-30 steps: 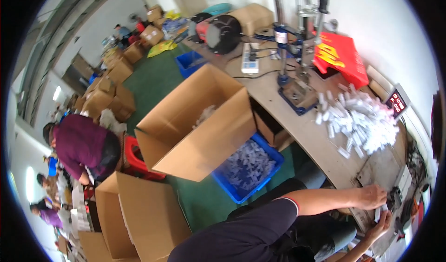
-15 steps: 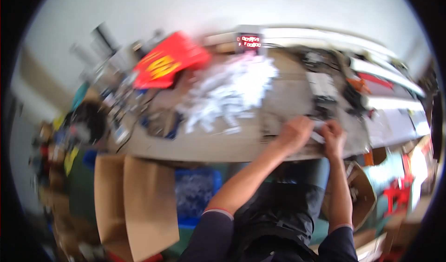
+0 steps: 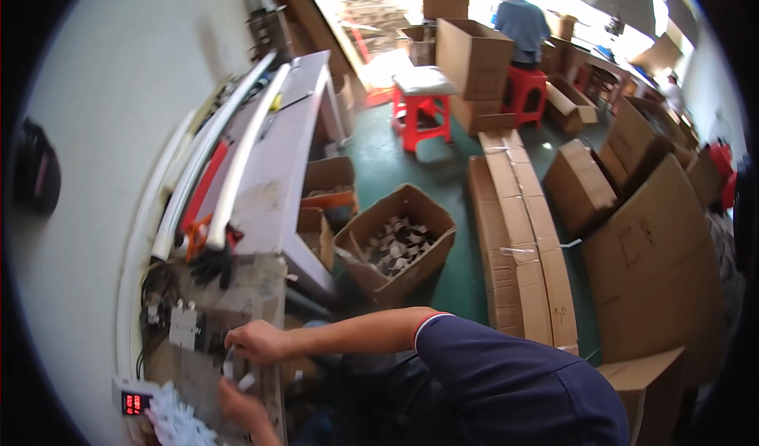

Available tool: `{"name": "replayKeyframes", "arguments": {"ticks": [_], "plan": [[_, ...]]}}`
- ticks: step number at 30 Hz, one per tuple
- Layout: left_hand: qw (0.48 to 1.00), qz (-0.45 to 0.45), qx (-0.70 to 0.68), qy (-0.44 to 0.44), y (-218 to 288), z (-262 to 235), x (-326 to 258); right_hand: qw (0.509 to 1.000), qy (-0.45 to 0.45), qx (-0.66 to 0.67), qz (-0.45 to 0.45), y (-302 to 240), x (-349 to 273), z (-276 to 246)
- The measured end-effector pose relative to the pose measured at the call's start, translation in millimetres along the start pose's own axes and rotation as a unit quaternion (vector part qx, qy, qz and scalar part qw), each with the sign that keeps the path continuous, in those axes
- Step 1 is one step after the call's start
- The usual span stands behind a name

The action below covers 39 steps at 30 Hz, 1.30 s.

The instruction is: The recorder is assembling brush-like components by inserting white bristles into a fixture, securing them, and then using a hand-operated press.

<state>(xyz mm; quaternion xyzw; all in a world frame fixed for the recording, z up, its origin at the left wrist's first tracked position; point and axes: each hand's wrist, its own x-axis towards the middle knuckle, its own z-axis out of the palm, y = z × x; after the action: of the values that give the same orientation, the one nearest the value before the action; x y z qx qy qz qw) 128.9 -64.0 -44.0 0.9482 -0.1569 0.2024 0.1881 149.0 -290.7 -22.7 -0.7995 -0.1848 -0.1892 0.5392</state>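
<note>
1. The work is at the near end of the desk (image 3: 261, 209), in front of a small metal fixture (image 3: 183, 327) beside a counter with red digits (image 3: 133, 403).
2. The right hand (image 3: 254, 342) reaches in from the navy sleeve. Its grip looks closed, fingertips together on a small white piece (image 3: 228, 364) held just above the desk surface near the fixture.
3. The left hand (image 3: 237, 405) sits lower, next to the pile of white pieces (image 3: 175, 424) at the desk's near corner. It is partly cut off, so I cannot tell whether its grip is open or closed.
4. Judging from this, the work is mid-run. One piece is in hand at the fixture, and another loose white piece (image 3: 247, 381) lies between the hands. A good heap remains to be handled.
5. An open cardboard box (image 3: 399, 244) on the floor just off the desk's edge holds many pale parts. Whether these are finished ones I cannot tell.
6. Against the earlier frame, the view has swung to the person's right. The desk now runs up the left side instead of across the top, and the floor, boxes and a red stool (image 3: 419, 106) have come into sight. The hands are at the same spot by the pile.
</note>
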Motion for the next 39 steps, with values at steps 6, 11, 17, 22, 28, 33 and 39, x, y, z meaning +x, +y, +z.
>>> {"name": "replayKeyframes", "arguments": {"ticks": [6,11,17,22,28,33,39], "plan": [[0.976,0.014,-0.204,0.076,-5.2,-6.4,-5.6,0.977,0.152,-0.137,-0.067,37.5,-16.1,-18.4],[0.953,-0.118,-0.261,0.096,38.8,-56.4,-14.3,0.974,0.123,-0.181,-0.06,34.4,-4.9,-3.4],[0.915,-0.167,-0.346,0.118,45.1,-47.3,-13.0,0.973,0.114,-0.195,-0.051,30.5,-0.2,-6.5],[0.966,-0.167,-0.197,-0.002,73.2,-81.6,-9.7,0.972,0.11,-0.206,-0.03,28.9,-1.5,-5.4],[0.984,-0.127,-0.109,0.064,82.8,-85.1,-8.0,0.964,0.067,-0.258,-0.006,20.0,-6.7,-9.8],[0.923,-0.172,-0.313,0.141,85.9,-71.6,1.8,0.975,0.049,-0.215,-0.035,11.2,-8.7,-21.9],[0.802,-0.322,-0.498,0.074,84.6,-61.0,12.4,0.976,0.053,-0.207,-0.045,14.5,-10.2,-27.0]]}}
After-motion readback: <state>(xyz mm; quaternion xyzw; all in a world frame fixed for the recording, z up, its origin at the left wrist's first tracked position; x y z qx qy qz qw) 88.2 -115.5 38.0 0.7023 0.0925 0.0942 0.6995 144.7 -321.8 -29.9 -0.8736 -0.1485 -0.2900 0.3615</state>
